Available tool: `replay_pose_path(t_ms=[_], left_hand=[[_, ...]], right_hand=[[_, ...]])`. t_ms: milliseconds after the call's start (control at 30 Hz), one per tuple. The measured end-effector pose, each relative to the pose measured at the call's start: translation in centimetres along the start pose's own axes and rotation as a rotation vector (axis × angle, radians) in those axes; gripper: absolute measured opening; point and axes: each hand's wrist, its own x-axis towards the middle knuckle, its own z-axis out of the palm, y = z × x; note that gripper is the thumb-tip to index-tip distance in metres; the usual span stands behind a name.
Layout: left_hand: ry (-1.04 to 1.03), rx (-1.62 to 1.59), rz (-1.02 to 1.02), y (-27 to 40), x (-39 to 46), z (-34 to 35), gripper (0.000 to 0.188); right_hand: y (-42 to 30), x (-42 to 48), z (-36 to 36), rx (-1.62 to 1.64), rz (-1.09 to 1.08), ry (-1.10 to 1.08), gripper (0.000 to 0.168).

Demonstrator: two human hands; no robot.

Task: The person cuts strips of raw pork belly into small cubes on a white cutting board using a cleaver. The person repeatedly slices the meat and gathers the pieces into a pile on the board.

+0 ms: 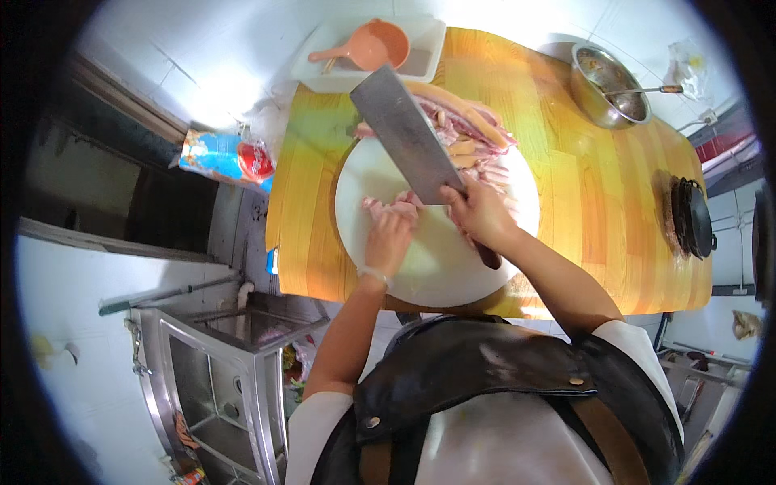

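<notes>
My right hand [482, 212] grips the wooden handle of a broad cleaver [409, 133], its blade held flat-side up and slanting to the upper left over a round white cutting board [436, 279]. Close to the blade's lower edge, my left hand [389, 239] rests with bent fingers on a piece of raw meat [379, 208]; the fingertips are blurred, so whether they grip it cannot be told. Slabs of raw pork with skin [470, 115] lie at the board's far side. Cut strips of meat [492, 174] lie beside them, partly behind the blade and my right hand.
An orange ladle [379, 45] lies in a white plastic tub [427, 73] at the table's far left. A steel bowl [612, 112] with a spoon stands far right, black pans [694, 218] at the right edge of the wood-patterned table [582, 242]. A steel sink [212, 388] is at lower left.
</notes>
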Motion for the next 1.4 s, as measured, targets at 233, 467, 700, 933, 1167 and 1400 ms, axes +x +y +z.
replay_pose_path(t_ms=[233, 467, 700, 933, 1167, 1400], left_hand=[[0.191, -0.33, -0.541, -1.5, -1.6, -1.3, 0.016], [0.37, -0.791, -0.876, -0.7, -7.1, 0.0, 0.019], [0.057, -0.438, -0.747, -0.8, -6.0, -1.8, 0.021], [-0.067, -1.129, -0.93, -0.9, -6.1, -4.3, 0.016], [0.085, 0.179, 0.052, 3.6, 3.6, -3.7, 0.022], [-0.29, 0.056, 0.52, 7.9, 7.1, 4.9, 0.025]], right_hand=[[4.1, -5.1, -3.9, -0.002, 0.03, 0.081, 0.026], [5.0, -7.7, 1.6, -0.47, -0.199, -0.306, 0.025], [4.8, -7.0, 4.4, -0.667, -0.236, -0.386, 0.023], [1.9, -0.9, 6.7, -0.475, -0.261, -0.292, 0.018], [6.1, -4.7, -2.8, -0.085, 0.123, 0.019, 0.029], [8.0, -9.8, -8.1, 0.146, 0.32, 0.189, 0.026]])
